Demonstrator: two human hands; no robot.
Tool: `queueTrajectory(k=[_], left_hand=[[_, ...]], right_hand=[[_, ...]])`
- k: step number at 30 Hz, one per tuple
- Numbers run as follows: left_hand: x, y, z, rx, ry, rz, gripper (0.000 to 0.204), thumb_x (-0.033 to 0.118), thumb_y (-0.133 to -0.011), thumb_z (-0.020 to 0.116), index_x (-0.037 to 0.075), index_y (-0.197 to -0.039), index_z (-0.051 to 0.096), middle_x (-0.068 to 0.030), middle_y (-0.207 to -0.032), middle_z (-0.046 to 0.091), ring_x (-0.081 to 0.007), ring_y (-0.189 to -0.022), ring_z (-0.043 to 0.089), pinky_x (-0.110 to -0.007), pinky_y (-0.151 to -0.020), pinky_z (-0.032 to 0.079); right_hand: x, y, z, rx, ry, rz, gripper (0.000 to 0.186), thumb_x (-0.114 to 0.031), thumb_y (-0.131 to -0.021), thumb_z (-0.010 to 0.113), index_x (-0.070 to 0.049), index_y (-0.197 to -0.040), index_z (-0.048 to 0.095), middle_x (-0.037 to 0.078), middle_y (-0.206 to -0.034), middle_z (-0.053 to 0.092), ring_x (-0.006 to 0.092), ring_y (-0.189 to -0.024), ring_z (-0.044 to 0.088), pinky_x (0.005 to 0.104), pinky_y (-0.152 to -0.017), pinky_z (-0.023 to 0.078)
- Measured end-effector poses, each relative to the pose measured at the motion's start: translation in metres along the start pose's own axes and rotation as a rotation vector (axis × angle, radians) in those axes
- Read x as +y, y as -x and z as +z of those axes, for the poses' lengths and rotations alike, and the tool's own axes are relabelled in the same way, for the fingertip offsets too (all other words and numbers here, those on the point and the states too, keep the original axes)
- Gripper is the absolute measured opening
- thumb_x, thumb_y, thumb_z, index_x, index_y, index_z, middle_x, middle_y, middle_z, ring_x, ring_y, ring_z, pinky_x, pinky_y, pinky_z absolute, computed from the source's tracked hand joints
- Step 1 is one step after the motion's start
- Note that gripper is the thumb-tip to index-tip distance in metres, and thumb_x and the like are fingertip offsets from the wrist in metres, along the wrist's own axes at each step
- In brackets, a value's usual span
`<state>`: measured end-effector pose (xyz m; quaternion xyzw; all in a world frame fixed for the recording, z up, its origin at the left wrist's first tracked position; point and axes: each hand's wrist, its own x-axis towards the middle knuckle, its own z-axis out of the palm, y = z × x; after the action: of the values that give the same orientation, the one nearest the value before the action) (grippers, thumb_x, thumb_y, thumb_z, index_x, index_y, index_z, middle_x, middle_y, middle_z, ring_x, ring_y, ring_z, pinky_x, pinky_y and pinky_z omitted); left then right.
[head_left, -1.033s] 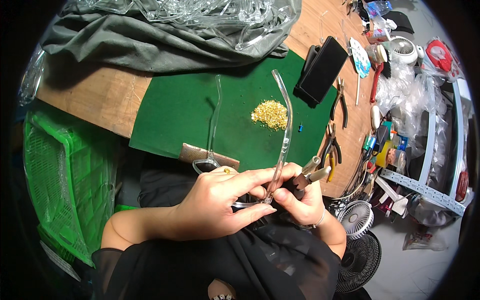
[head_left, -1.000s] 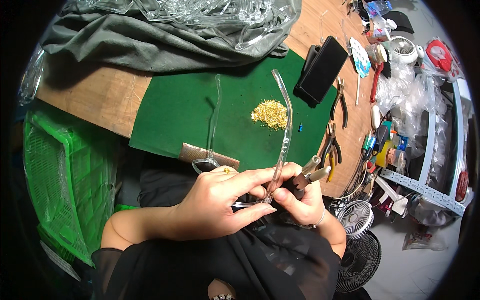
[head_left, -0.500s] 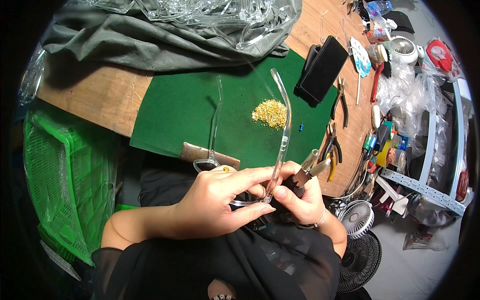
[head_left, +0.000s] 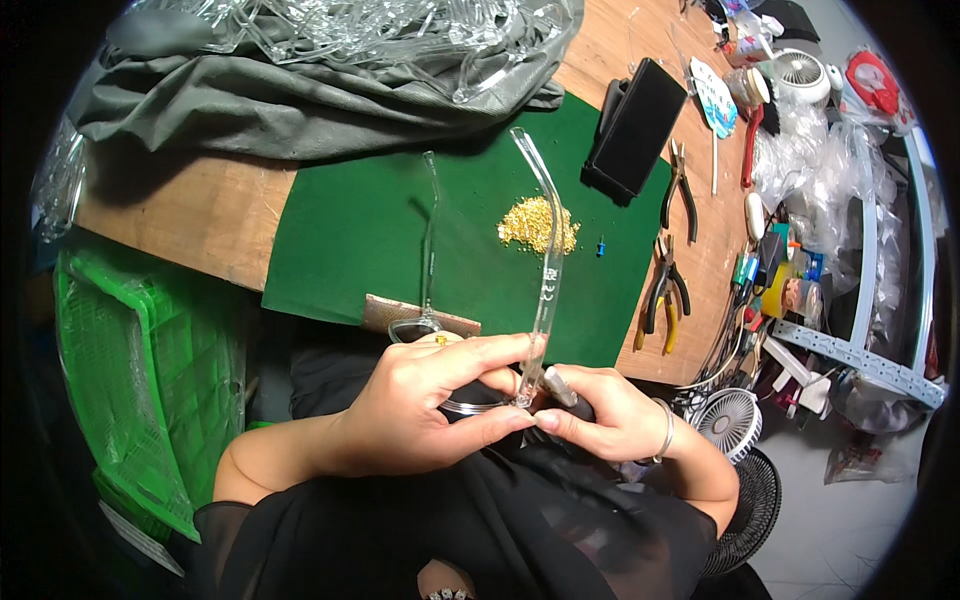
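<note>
Clear eyeglass frame [head_left: 546,285]: held just past the near edge of the green mat [head_left: 340,240], temples pointing away over it, one hinge corner between the hands.
Left hand [head_left: 420,410]: fingers bent, thumb and fingers pinching the frame by that corner; forearm comes in from the lower left.
Right hand [head_left: 615,412]: curled round a hand tool [head_left: 568,392], its kind mostly hidden; thumb tip close beside the hinge, forearm angled inward from the lower right.
Mat's right half: heap of gold-coloured bits [head_left: 522,224]; blue push pin [head_left: 601,246] nearer the right edge.
Mat's far right corner: black phone [head_left: 640,130].
</note>
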<state>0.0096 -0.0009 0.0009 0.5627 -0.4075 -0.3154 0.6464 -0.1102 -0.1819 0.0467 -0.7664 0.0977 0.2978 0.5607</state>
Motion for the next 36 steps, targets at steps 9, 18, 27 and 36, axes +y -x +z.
queueTrajectory(k=[9, 18, 27, 36], left_hand=[[0.003, 0.003, -0.002, -0.015, 0.049, -0.145, 0.051, 0.002, -0.068, 0.072, -0.006, -0.114, 0.052, -0.0100, -0.085, 0.068, -0.0156, -0.082, 0.064, -0.028, -0.081, 0.047], [-0.002, 0.002, 0.002, -0.036, 0.026, -0.131, 0.051, 0.002, -0.070, 0.071, -0.005, -0.117, 0.052, -0.0063, -0.081, 0.066, -0.0099, -0.075, 0.062, -0.024, -0.074, 0.048], [0.005, 0.005, -0.014, 0.012, 0.453, -0.231, 0.058, -0.001, -0.076, 0.067, -0.004, -0.127, 0.040, -0.0084, -0.090, 0.065, -0.0135, -0.090, 0.061, -0.026, -0.083, 0.046], [0.009, -0.003, -0.015, 0.076, 0.712, -0.346, 0.053, 0.002, -0.081, 0.063, -0.002, -0.128, 0.039, -0.0088, -0.093, 0.063, -0.0155, -0.091, 0.060, -0.029, -0.085, 0.046]], right_hand=[[-0.019, 0.001, -0.007, -0.056, 0.109, 0.126, 0.033, -0.030, -0.084, 0.059, 0.001, -0.089, 0.051, 0.017, -0.066, 0.057, 0.0333, -0.060, 0.058, 0.0379, -0.056, 0.046], [-0.012, 0.004, 0.004, 0.140, 0.421, 0.101, 0.028, -0.024, -0.078, 0.064, 0.002, -0.074, 0.055, 0.020, -0.064, 0.058, 0.0369, -0.061, 0.060, 0.0418, -0.056, 0.049], [0.007, -0.018, -0.030, 0.211, 0.028, -0.023, 0.033, -0.027, -0.083, 0.062, 0.000, -0.099, 0.053, 0.013, -0.085, 0.059, 0.0207, -0.077, 0.058, 0.0313, -0.069, 0.046], [0.067, -0.039, -0.002, 0.554, 0.032, -0.251, 0.030, -0.009, -0.083, 0.056, -0.001, -0.109, 0.046, 0.011, -0.101, 0.054, 0.0184, -0.097, 0.052, 0.0298, -0.085, 0.040]])
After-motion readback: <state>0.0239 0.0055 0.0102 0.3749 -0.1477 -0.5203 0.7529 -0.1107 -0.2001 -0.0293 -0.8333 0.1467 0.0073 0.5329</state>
